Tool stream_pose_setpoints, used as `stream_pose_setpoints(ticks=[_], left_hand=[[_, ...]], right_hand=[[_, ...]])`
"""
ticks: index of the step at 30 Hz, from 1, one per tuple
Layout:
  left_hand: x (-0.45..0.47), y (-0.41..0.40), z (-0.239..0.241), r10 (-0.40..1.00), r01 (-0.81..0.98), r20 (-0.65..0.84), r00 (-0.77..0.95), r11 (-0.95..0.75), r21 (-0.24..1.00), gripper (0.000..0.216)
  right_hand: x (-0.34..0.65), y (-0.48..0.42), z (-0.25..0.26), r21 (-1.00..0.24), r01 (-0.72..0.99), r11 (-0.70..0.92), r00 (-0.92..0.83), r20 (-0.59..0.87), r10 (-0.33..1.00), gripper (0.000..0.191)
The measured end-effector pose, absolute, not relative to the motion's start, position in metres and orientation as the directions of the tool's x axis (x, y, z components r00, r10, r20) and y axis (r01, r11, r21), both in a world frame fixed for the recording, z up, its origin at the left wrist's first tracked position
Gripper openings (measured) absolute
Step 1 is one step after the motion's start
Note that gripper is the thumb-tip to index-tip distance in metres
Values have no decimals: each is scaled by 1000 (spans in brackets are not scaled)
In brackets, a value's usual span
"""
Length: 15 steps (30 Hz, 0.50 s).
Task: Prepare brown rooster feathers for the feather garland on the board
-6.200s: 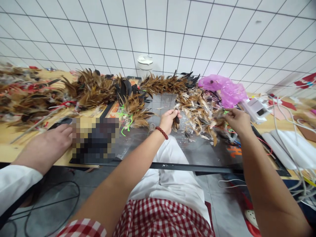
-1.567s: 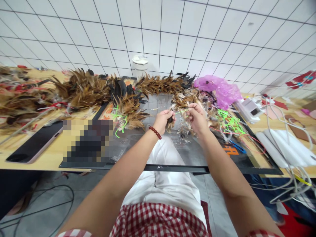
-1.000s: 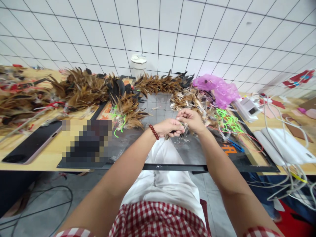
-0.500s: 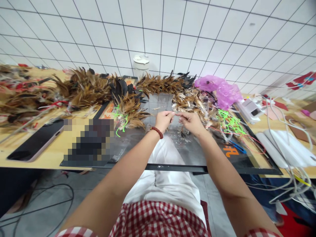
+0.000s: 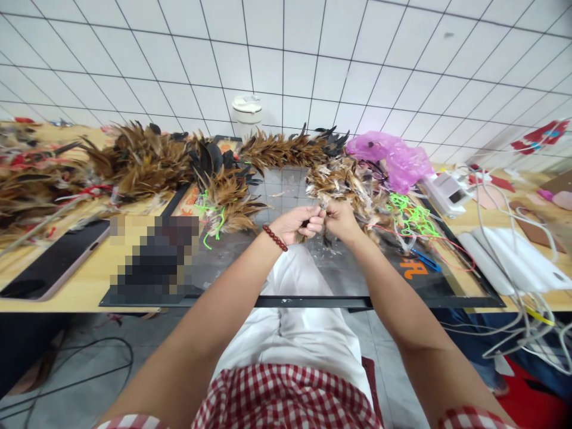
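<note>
My left hand [image 5: 298, 225], with a bead bracelet on its wrist, is closed with its fingertips pinched. My right hand [image 5: 342, 220] is closed too, its fingertips meeting those of the left. A small grey-brown feather [image 5: 322, 205] shows between the fingertips, mostly hidden by them. Just beyond my right hand lies a loose heap of brown and white feathers [image 5: 337, 180]. To the left of my hands is a bundle of brown feathers [image 5: 230, 199] with bright green strings [image 5: 217, 217]. A long brown feather strip [image 5: 281, 149] lies behind.
Both hands are over a dark glass panel [image 5: 241, 268] with a black frame. A pink plastic bag [image 5: 393, 158], green string [image 5: 413, 214] and blue tool [image 5: 425, 260] lie right. Cables [image 5: 513, 214] trail at far right. A phone [image 5: 56, 259] and white cup [image 5: 247, 116] stand left and back.
My hands have come down slightly toward me and closed more tightly together. A bit of feather now shows between the fingertips. The whole view has shifted slightly.
</note>
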<state>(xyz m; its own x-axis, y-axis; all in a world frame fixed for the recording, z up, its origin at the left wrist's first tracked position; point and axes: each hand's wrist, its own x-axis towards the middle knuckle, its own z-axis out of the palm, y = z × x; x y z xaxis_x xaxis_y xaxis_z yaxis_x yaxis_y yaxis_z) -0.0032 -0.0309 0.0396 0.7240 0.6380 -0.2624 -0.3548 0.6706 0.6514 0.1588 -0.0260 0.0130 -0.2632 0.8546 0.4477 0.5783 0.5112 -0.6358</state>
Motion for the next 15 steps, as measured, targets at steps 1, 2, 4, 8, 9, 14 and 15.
stream_pose_setpoints(ticks=[1,2,4,8,9,14,15], left_hand=[[-1,-30,38,710,-384,-257,656,606,697,14],[1,-29,36,795,-403,-248,554,516,756,14],[5,-24,28,933,-345,-210,293,308,887,16],[7,-16,12,998,76,-57,-21,59,995,19],[6,-15,9,999,187,8,-32,-2,982,20],[6,-24,11,927,468,258,273,-362,806,20],[7,-27,12,905,461,264,334,-401,792,20]], right_hand=[[160,-26,13,-587,625,514,-267,458,848,21],[161,-27,14,-535,669,516,-274,468,840,20],[164,-28,15,-437,719,541,-326,475,817,18],[164,-33,21,-209,731,649,-487,506,712,21],[163,-34,23,-148,728,670,-514,529,675,23],[167,-32,27,-118,703,701,-483,644,593,24],[169,-31,28,-167,686,708,-459,657,599,24]])
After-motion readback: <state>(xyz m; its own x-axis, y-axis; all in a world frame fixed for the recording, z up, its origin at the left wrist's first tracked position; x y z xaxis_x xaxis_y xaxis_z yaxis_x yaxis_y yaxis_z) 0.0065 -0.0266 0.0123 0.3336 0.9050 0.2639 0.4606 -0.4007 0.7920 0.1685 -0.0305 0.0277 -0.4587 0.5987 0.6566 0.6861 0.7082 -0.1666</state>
